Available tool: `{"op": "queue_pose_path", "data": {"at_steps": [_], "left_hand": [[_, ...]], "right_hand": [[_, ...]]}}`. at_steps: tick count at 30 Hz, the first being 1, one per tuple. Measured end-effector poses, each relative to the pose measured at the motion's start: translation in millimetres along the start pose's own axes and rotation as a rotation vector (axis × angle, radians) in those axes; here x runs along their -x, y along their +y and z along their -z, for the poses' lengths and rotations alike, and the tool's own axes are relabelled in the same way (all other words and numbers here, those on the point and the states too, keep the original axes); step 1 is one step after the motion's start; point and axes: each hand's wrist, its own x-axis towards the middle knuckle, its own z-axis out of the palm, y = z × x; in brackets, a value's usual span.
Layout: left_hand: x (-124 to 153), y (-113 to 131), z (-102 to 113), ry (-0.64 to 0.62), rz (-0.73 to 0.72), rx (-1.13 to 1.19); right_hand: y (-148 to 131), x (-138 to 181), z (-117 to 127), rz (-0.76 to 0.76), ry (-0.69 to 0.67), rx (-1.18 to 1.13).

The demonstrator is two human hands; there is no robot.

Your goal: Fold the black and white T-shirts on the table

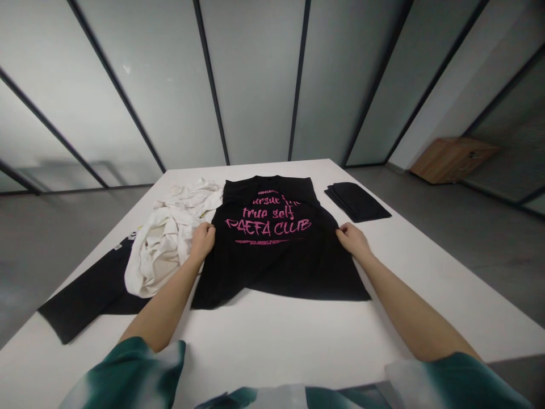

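A black T-shirt [285,267] with pink lettering lies spread on the white table, its collar end away from me. My left hand [204,238] pinches the shirt's left edge, about halfway along. On the opposite edge, my right hand [352,238] grips the fabric between thumb and fingers. The lower hem is uneven, with a fold near its left part. Just left of the shirt, a heap of crumpled white cloth [164,238] sits close to my left hand.
Under the white heap lies a black garment [89,289] with white print, one part stretching toward the left table edge. Folded black cloth [360,201] rests at the right on the white table [430,267]. A wooden cabinet [453,159] stands on the floor beyond, near frosted glass panels [255,79].
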Motion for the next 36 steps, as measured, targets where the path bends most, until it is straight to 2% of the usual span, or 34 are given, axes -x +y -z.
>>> {"op": "queue_pose_path", "data": {"at_steps": [3, 6, 12, 14, 16, 19, 22, 24, 29, 33, 36], "left_hand": [[-1, 0, 3, 0.033, 0.06, -0.007], [-1, 1, 2, -0.008, 0.035, -0.052], [4, 6, 1, -0.023, -0.071, -0.206], [7, 7, 5, -0.09, -0.067, -0.272], [11, 9, 12, -0.204, -0.089, -0.34], [16, 15, 22, -0.301, -0.236, -0.445], [24, 28, 34, -0.293, -0.36, -0.484], [33, 35, 44, -0.35, -0.403, -0.45], [71, 39, 65, -0.675, -0.492, -0.341], [90, 30, 72, -0.703, -0.524, -0.298], [84, 25, 80, -0.763, -0.433, -0.169]], "right_hand": [[4, -2, 3, -0.101, 0.073, -0.136], [4, -2, 6, -0.122, 0.087, -0.177], [-1, -1, 15, -0.124, -0.113, -0.127], [0, 0, 22, -0.074, -0.194, -0.154], [1, 4, 31, 0.066, -0.292, -0.238], [1, 12, 48, 0.263, -0.445, -0.318], [-5, 24, 64, 0.298, -0.589, -0.223], [-9, 34, 72, 0.313, -0.664, -0.151], [-5, 64, 77, 0.293, -0.714, -0.115], [4, 78, 80, 0.282, -0.729, -0.256], [11, 75, 92, 0.298, -0.668, -0.398]]}}
